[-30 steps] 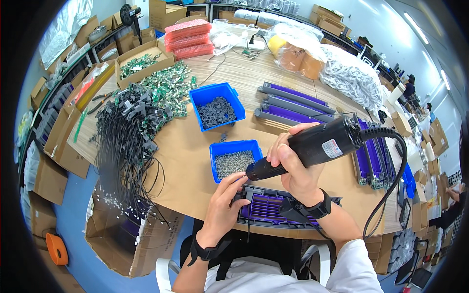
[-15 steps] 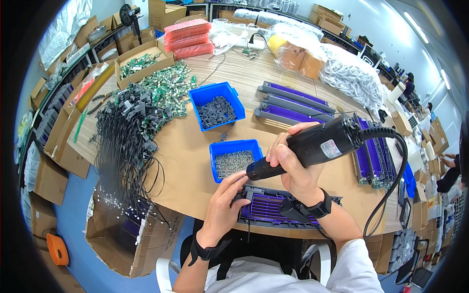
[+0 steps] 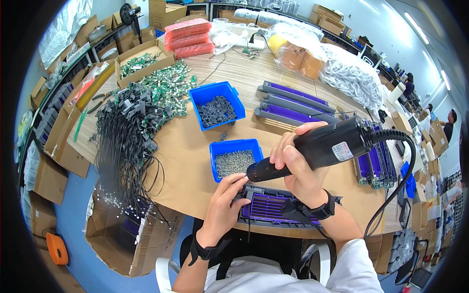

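Note:
My right hand (image 3: 304, 171) is wrapped round a black corded electric screwdriver (image 3: 325, 146), tilted with its nose down to the left. At that nose, the thumb and fingers of my left hand (image 3: 223, 202) are bent in a pinch; whatever sits between them is too small to name. Beneath both hands lies a dark grey frame with a purple slatted grille (image 3: 268, 206), its left end under my left fingers. Just beyond stands a blue bin (image 3: 214, 163) filled with small metal screws. Dark bands circle both my wrists.
A second blue bin (image 3: 198, 95) of dark grey parts stands farther back. To the left are a heap of black cables (image 3: 122, 141) and green circuit boards (image 3: 168, 80). Purple and grey housings (image 3: 293, 105) lie at the back right, more (image 3: 373, 161) at the right. The screwdriver cord (image 3: 413, 166) loops down there.
The screwdriver's rear end and my right hand have shifted slightly right, while its nose stays by my left fingertips. At the far right, another person has come into view.

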Demonstrator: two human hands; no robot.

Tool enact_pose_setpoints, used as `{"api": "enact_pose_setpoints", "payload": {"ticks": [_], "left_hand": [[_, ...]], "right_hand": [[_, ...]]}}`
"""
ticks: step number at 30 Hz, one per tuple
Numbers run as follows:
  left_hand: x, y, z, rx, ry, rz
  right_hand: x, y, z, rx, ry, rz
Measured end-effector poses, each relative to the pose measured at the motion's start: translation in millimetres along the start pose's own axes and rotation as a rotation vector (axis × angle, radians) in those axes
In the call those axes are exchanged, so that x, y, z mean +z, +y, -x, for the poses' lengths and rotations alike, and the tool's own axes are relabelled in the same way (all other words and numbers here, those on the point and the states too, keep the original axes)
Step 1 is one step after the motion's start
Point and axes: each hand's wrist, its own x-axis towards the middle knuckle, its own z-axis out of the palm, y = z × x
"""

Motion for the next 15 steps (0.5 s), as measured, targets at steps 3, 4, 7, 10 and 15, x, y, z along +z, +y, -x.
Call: {"api": "enact_pose_setpoints", "payload": {"ticks": [3, 4, 7, 10, 15], "left_hand": [[0.8, -2.0, 0.3, 0.013, 0.008, -0.026], [1.1, -2.6, 0.5, 0.016, 0.008, -0.028], [0.5, -0.8, -1.2, 0.029, 0.007, -0.052], [0.1, 0.8, -1.3, 0.028, 0.012, -0.064], [0.5, 0.9, -0.9, 0.026, 0.013, -0.06]], "right_hand": [[-1.0, 1.9, 2.4, 0.013, -0.026, 0.041], [-0.3, 1.8, 2.9, 0.021, -0.017, 0.037], [1.0, 0.9, 2.6, 0.035, 0.002, 0.029], [0.1, 1.6, 2.3, 0.035, 0.002, 0.035], [-1.9, -0.9, 1.9, 0.047, -0.016, 0.064]]}}
